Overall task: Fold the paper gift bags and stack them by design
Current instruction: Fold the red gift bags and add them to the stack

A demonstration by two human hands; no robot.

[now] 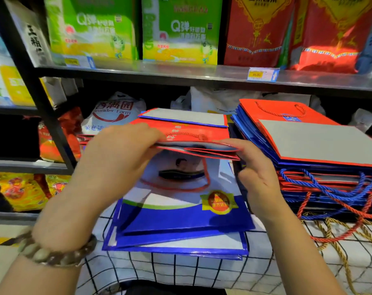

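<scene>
2 bare hands hold 1 flattened red gift bag [193, 133] in the air, roughly level, in front of the shelf. The left grip [119, 154] closes on the bag's left end, fingers curled over the top face; the thumb is hidden. Its wrist bends inward and wears a beaded bracelet [59, 252]. The right grip [255, 167] pinches the near right edge, 1 digit lying flat along the folded red layers and the others tucked below. Both forearms rise from the lower corners and angle toward each other.

Directly below the held bag, a low stack of blue and white bags [180, 218] lies flat on the desk [202, 271], which is covered by a white cloth with a black grid. Just right of the right grip sits a taller stack of red and blue bags [308, 141], grey panel on top, with blue, red and gold rope handles [330, 188] spilling over its near side. Above, the metal shelf [180, 73] carries green boxes [91, 28], red boxes [257, 35] and a yellow price label [261, 74].
</scene>
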